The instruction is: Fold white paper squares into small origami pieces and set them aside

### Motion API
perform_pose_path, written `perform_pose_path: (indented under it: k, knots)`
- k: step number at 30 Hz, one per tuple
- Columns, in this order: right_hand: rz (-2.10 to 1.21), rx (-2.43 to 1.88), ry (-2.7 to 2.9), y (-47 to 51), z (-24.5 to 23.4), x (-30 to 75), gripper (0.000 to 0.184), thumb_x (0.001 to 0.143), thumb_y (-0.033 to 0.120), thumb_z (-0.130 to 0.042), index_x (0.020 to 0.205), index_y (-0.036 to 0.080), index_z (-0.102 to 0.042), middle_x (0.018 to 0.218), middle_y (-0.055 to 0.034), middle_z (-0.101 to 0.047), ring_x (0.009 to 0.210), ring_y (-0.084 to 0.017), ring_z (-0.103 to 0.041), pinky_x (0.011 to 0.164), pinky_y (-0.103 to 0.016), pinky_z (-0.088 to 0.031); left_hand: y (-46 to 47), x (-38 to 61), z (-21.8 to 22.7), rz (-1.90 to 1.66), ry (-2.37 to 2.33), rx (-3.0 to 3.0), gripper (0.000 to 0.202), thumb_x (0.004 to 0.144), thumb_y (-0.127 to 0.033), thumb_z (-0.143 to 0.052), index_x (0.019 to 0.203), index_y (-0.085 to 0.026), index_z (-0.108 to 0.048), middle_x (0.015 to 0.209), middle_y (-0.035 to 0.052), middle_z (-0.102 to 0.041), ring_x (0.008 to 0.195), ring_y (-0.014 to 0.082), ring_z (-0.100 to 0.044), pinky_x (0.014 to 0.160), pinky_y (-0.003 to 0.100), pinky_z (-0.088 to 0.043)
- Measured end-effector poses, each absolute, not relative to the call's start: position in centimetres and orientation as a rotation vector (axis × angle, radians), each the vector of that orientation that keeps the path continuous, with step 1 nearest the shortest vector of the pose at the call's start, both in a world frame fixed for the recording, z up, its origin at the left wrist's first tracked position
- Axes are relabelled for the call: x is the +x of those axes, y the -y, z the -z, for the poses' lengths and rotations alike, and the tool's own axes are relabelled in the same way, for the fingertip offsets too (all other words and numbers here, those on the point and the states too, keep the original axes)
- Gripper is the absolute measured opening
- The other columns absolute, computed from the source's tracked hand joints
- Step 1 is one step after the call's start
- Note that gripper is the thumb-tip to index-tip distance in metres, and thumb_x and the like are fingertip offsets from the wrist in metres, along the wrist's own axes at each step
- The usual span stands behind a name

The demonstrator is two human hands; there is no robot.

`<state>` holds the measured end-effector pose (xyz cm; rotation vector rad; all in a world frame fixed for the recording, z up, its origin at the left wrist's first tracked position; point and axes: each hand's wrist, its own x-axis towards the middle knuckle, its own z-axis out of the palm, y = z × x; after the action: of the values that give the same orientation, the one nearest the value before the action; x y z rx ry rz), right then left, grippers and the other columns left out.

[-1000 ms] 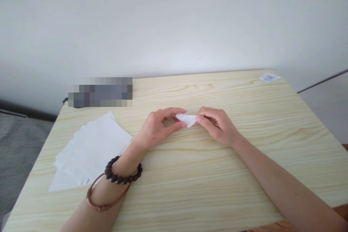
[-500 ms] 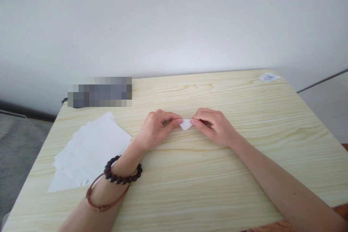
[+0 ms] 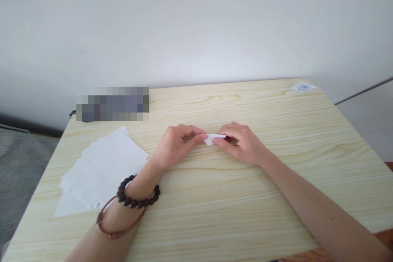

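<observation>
A small folded piece of white paper (image 3: 212,138) sits just above the light wooden table (image 3: 233,196), held between both hands. My left hand (image 3: 176,144) pinches its left end with thumb and fingers curled. My right hand (image 3: 241,142) pinches its right end, thumb below and fingers over the top. Most of the paper is hidden by my fingers. My left wrist wears a dark bead bracelet (image 3: 138,196) and a thin brown bangle.
A loose stack of white paper sheets (image 3: 100,170) lies on the table's left side. A blurred-out dark object (image 3: 112,103) rests at the back left edge. A small white paper scrap (image 3: 303,86) lies at the far right corner. A white wall stands behind.
Both hands have drawn closer together and lowered toward the table. The paper, a wider triangle a second ago, now shows only a narrow sliver between my fingertips.
</observation>
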<state>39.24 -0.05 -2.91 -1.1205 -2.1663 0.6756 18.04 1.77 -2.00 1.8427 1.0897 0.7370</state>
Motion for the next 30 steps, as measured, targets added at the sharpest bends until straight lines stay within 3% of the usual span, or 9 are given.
perform_pose_path:
  k: [6,15,24,30]
  knots:
    - [-0.648,-1.07,2.169,-0.06,3.02,39.15,0.027,0.092,0.03,-0.053,0.068,0.018,-0.056,0.061,0.0006,-0.054,0.058,-0.011,-0.047,0.062,-0.026,-0.035,-1.73,18.24,2.14,-0.724,-1.112,1.86,0.024,0.085,-0.038,-0.061,0.081,-0.019,-0.075,0.078,0.0018,-0.075,0.066,0.0137,-0.064,0.06,0.022,-0.047]
    - [-0.749,-1.118,2.149,0.09,2.84,39.49,0.034,0.097,0.028,-0.039,0.066,0.018,-0.052,0.061,0.0006,-0.057,0.059,-0.012,-0.048,0.066,-0.028,-0.036,-1.71,18.06,2.17,-0.718,-1.099,1.856,0.026,0.087,-0.039,-0.058,0.093,-0.018,-0.074,0.087,0.0044,-0.075,0.077,0.0174,-0.067,0.07,0.025,-0.05]
    - [-0.692,-1.123,2.157,-0.06,3.04,39.36,0.036,0.097,0.028,-0.041,0.063,0.019,-0.049,0.056,0.0019,-0.054,0.055,-0.011,-0.046,0.063,-0.027,-0.035,-1.77,18.02,2.22,-0.699,-1.138,1.898,0.025,0.086,-0.039,-0.059,0.085,-0.019,-0.074,0.08,0.0025,-0.074,0.071,0.0155,-0.064,0.064,0.023,-0.048]
    - [-0.722,-1.162,2.098,-0.02,2.91,39.39,0.034,0.097,0.029,-0.042,0.066,0.019,-0.05,0.059,0.0019,-0.053,0.057,-0.011,-0.048,0.062,-0.026,-0.035,-1.68,18.15,2.01,-0.714,-1.056,1.735,0.026,0.081,-0.039,-0.067,0.094,-0.016,-0.068,0.087,0.0043,-0.074,0.078,0.0166,-0.068,0.07,0.023,-0.051]
